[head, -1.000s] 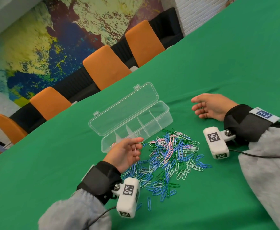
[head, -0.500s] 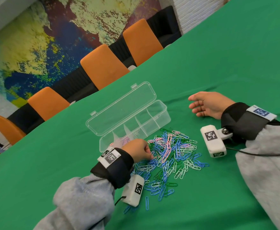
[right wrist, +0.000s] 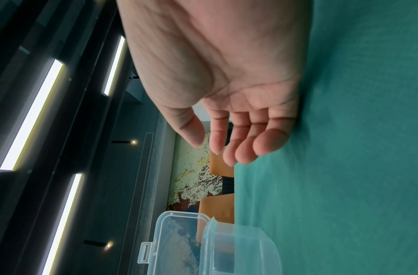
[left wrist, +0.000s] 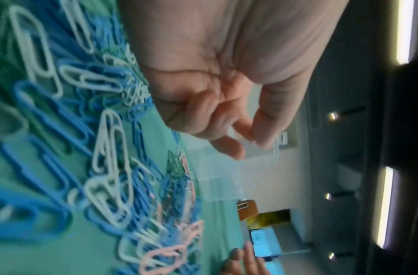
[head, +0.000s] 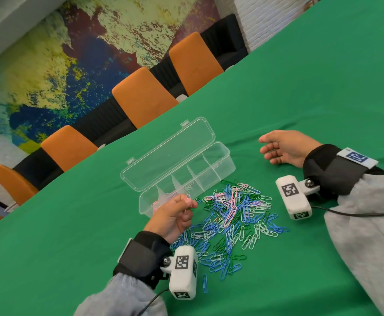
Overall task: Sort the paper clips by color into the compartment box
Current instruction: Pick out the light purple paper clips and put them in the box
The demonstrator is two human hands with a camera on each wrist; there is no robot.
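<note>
orange chairs (head: 141,96) line the far side of the green bench (head: 300,76), painted wall (head: 50,65) behind them. landmark: the clear compartment box (head: 218,173), lid (head: 168,156) open and tipped back on its far side. left hand (head: 172,216) is raised just in front of the box's left end, grip pinching a small pink paper clip (head: 188,197) between thumb and forefinger, other fingers curled in; the clip sits right at the box's near wall, not inside a compartment. left wrist view shows the left hand (left wrist: 226,93) with fingertips (left wrist: 244,130) pressed together, clip itself too blurred to make out there. a few pink clips (head: 157,202) lie in the box's leftmost compartment; other compartments hard to read through the clear plastic. the paper clip pile (head: 232,220), blue, white, green and pink mixed, is spread on the bench just in front of the box, touching its near wall at the middle, trailing toward the left wrist camera (head: 183,272). one blue clip (head: 205,283) lies apart at the pile's near edge. right of the box, the right hand (head: 286,148) rests on its side on the bench, grip relaxed and loosely spread, holding nothing; right wrist view confirms the right hand (right wrist: 226,74) empty-palmed, box end (right wrist: 238,247) near it. right wrist camera (head: 293,197) sits right of the pile.
</note>
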